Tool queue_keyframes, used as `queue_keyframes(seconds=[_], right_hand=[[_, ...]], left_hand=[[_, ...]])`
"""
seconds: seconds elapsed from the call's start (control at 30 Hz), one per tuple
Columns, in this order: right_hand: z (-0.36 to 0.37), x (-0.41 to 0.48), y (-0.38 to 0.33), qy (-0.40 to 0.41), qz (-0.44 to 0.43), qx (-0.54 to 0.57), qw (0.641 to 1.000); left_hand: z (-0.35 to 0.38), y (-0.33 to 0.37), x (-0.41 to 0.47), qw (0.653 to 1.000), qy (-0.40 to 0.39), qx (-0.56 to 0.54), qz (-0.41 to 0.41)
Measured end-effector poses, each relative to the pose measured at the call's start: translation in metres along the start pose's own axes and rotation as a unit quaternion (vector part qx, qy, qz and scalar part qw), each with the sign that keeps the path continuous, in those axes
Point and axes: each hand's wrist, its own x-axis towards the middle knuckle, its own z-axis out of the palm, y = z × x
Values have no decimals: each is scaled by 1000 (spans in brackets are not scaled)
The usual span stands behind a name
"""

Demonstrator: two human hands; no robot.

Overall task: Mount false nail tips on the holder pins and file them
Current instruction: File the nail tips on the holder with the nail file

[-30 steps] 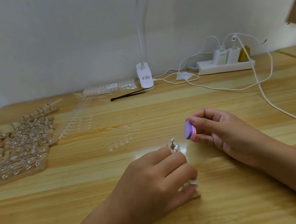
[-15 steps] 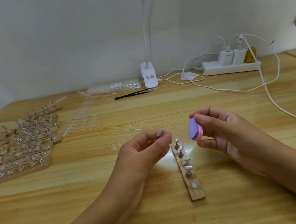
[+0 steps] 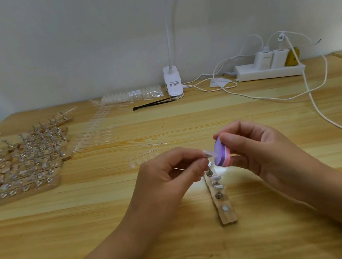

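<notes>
My left hand [image 3: 170, 171] pinches a clear false nail tip [image 3: 208, 153] between thumb and forefinger. Its free end touches the purple face of a small purple-and-pink file block [image 3: 221, 153], which my right hand [image 3: 257, 148] grips by the edges. Both hover above the far end of a wooden holder strip [image 3: 226, 209] that lies on the table with several metal pins [image 3: 215, 184] standing on it. A short strip of clear nail tips [image 3: 142, 156] lies just left of my left hand.
Many more wooden holder strips with pins [image 3: 29, 161] cover the table's left side. Rows of clear tips [image 3: 95, 132], a tip packet [image 3: 131, 95], black tweezers [image 3: 153, 104] and a clip lamp [image 3: 173, 83] sit behind. A power strip [image 3: 269, 72] and white cables [image 3: 318, 106] run along the right.
My left hand lifted off the holder strip with a nail tip and carried it right to the file block. My right hand lowered the block slightly toward it.
</notes>
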Motion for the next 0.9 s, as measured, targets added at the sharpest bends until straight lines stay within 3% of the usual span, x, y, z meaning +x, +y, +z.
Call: queue_keyframes(seconds=[0.27, 0.43, 0.6, 0.9], right_hand=[[4, -4, -2, -50, 7, -42, 998], [3, -1, -3, 5, -11, -6, 1000], [4, -4, -3, -52, -6, -42, 998], [2, -2, -5, 11, -41, -32, 999]], left_hand=[[1, -1, -1, 999, -8, 22, 37], [4, -3, -2, 999, -7, 9, 40], [3, -3, -1, 999, -13, 8, 43], [-2, -2, 2, 992, -2, -109, -68]])
